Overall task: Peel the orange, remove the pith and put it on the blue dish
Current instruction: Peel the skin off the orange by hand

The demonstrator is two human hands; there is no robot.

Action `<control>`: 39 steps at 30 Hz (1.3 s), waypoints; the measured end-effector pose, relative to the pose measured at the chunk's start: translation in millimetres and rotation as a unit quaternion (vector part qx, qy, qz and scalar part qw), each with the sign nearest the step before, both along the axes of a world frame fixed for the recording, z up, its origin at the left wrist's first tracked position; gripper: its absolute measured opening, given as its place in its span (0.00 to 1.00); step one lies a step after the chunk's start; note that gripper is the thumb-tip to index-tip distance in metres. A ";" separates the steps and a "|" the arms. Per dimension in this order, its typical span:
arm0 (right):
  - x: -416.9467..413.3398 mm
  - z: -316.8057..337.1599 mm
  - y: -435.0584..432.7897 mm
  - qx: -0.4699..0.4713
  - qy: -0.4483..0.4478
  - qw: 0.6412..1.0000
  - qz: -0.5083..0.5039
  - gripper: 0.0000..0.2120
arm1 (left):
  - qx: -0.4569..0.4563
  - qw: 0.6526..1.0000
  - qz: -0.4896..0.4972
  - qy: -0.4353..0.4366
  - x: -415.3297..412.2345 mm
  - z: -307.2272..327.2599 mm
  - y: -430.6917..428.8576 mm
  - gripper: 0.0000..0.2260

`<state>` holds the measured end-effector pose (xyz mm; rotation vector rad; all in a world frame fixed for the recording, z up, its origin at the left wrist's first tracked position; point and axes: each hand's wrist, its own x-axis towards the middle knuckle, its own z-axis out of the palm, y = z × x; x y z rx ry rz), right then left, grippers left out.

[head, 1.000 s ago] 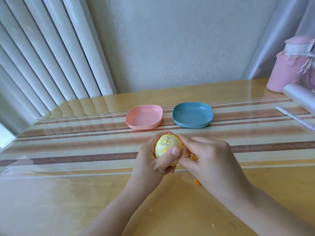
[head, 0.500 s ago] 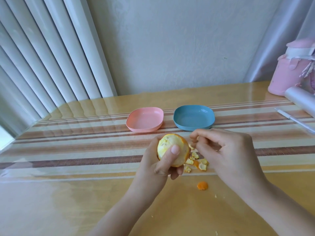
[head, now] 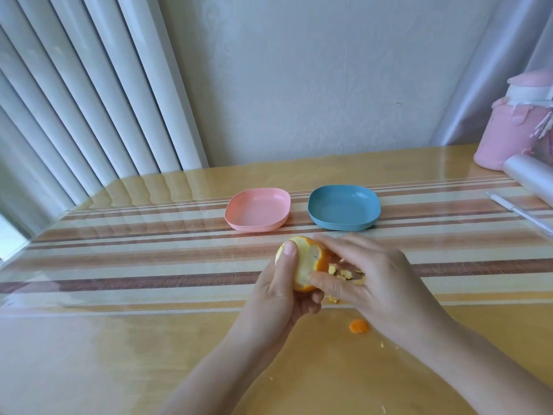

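Observation:
My left hand (head: 278,301) grips a partly peeled orange (head: 305,265) above the table, thumb laid over its top. Most of the fruit shows pale yellow pith; a band of orange peel (head: 323,260) remains on its right side. My right hand (head: 380,283) is against that side, its thumb on the lower pith and its fingers over the top, pinching the remaining peel. Small peel scraps (head: 344,274) lie under the right hand, and a round peel piece (head: 358,326) sits nearer me. The blue dish (head: 344,208) stands empty behind the hands.
An empty pink dish (head: 257,209) sits left of the blue one. At the far right stand a pink bottle (head: 508,136), a clear plastic roll (head: 529,175) and a white pen (head: 520,212). Vertical blinds hang along the table's left edge.
My right hand came off the orange, dropped a peel scrap onto the pile and has returned to the fruit. My left hand has turned the orange, thumb now on top.

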<state>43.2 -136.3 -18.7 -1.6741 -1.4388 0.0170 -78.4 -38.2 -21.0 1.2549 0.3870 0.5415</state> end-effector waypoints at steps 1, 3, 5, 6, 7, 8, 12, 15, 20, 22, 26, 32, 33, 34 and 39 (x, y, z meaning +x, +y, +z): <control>-0.2 1.1 -0.2 -0.007 0.009 1.000 0.022 0.24 | 0.027 1.000 0.013 0.002 -0.1 -1.0 -0.9 0.27; 1.7 4.5 -1.3 -0.025 -0.002 0.998 0.055 0.20 | 0.084 0.996 0.042 0.006 0.1 -2.5 -2.5 0.29; 2.2 6.8 -2.3 -0.031 -0.067 0.996 0.049 0.18 | 0.118 0.991 0.063 0.008 0.4 -3.3 -5.4 0.30; 0.2 7.5 -2.3 -0.023 -0.109 0.993 0.026 0.16 | 0.126 0.989 0.073 0.008 0.5 -3.2 -7.0 0.31; -3.6 8.4 -1.8 -0.013 -0.145 0.989 -0.005 0.16 | 0.130 0.988 0.086 0.008 0.9 -3.3 -8.2 0.31; -8.5 8.8 -0.8 -0.005 -0.169 0.985 -0.036 0.15 | 0.135 0.986 0.097 0.006 1.3 -3.1 -9.3 0.30; -24.4 9.7 4.0 -0.001 -0.189 0.975 -0.114 0.15 | 0.153 0.981 0.119 -0.010 1.0 -1.4 -13.0 0.21; -26.7 9.8 5.8 -0.003 -0.185 0.974 -0.129 0.14 | 0.156 0.980 0.120 -0.019 0.5 -1.9 -14.0 0.21; -27.3 13.1 3.8 0.010 -0.171 0.977 -0.128 0.12 | 0.161 0.979 0.126 -0.024 0.4 -2.6 -14.0 0.21; -27.8 13.8 3.7 0.013 -0.163 0.979 -0.120 0.11 | 0.162 0.978 0.127 -0.025 0.4 -3.5 -12.7 0.22; -25.5 15.0 1.9 -0.003 -0.071 0.996 -0.062 0.09 | 0.166 0.978 0.125 -0.029 -0.5 -3.0 -9.6 0.25; -25.3 17.6 -0.1 -0.004 0.001 0.999 -0.036 0.06 | 0.179 0.976 0.118 -0.042 0.9 -3.0 -11.5 0.27; -24.8 16.7 0.4 -0.003 0.000 0.999 -0.039 0.06 | 0.177 0.977 0.115 -0.041 1.2 -3.0 -12.3 0.28; -24.5 16.2 0.6 0.000 0.001 0.999 -0.039 0.06 | 0.175 0.977 0.112 -0.038 1.4 -2.9 -12.7 0.28; -22.6 16.3 1.2 0.006 0.023 0.999 -0.024 0.07 | 0.164 0.980 0.115 -0.020 1.3 -2.2 -12.0 0.30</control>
